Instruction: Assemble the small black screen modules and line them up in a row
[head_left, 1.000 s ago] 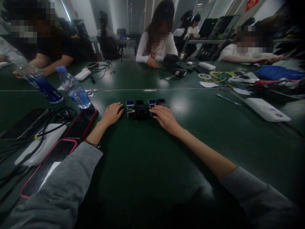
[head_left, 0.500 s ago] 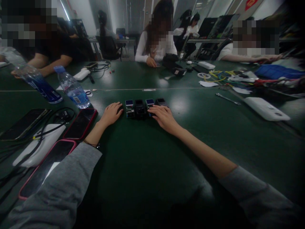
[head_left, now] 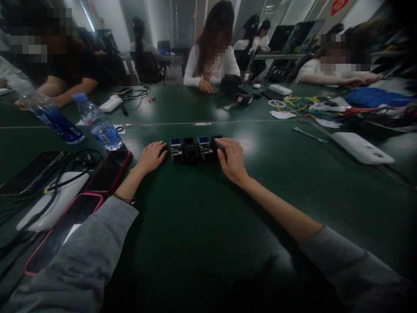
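Observation:
A row of small devices with screens stands on the green table [head_left: 182,226]. From left to right come a bare circuit board with a screen [head_left: 176,150], a black cased device [head_left: 190,150], a second circuit board with a screen [head_left: 205,148], and another black device [head_left: 215,142]. My right hand [head_left: 233,161] is curled round that last black device, thumb on the near side, and covers much of it. Palm down on the table lies my left hand [head_left: 152,157], fingers stretched out just left of the row, holding nothing.
On the left are phones [head_left: 109,171], a white power bank [head_left: 54,200], black cables and two water bottles [head_left: 100,124]. To the right lie a white power strip [head_left: 361,148], a wrench [head_left: 309,134] and tangled wires. People sit across the table.
My right hand has moved right, off the second circuit board and onto the rightmost black device. My left hand stays in place.

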`<state>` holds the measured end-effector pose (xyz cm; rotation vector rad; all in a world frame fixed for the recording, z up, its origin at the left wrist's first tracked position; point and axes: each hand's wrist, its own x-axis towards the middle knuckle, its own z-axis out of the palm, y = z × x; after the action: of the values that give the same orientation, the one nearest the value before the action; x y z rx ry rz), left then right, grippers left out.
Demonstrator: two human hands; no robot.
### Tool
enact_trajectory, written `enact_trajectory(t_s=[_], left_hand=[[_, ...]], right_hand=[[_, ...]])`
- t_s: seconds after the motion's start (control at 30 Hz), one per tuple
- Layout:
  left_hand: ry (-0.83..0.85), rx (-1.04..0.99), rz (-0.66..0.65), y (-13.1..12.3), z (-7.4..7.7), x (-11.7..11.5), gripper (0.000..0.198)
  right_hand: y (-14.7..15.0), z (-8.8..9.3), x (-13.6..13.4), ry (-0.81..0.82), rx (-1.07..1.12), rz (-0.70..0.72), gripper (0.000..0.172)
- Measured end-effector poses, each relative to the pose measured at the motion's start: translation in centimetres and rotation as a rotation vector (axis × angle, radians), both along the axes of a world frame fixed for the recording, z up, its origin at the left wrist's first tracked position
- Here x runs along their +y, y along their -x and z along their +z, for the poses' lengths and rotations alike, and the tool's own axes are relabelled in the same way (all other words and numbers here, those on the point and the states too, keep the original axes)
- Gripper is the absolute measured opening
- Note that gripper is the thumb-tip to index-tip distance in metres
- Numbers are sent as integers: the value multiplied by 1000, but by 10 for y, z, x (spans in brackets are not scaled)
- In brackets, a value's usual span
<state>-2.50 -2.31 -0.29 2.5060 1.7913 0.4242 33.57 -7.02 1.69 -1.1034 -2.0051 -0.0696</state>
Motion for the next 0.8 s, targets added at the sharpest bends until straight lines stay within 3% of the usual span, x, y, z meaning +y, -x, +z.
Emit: enact_trajectory(t_s=[0.27, 0.57, 0.8], left_hand=[[7, 17, 3, -1, 1, 0, 53], [-2, -15, 4, -1, 0, 0, 50], [11, -28, -4, 0, 1, -1, 52]], right_hand=[[-12, -8, 15, 64, 298, -106, 36], [-28, -38, 43, 269, 523, -152, 30], [-33, -44, 47, 294, 476, -158, 31]])
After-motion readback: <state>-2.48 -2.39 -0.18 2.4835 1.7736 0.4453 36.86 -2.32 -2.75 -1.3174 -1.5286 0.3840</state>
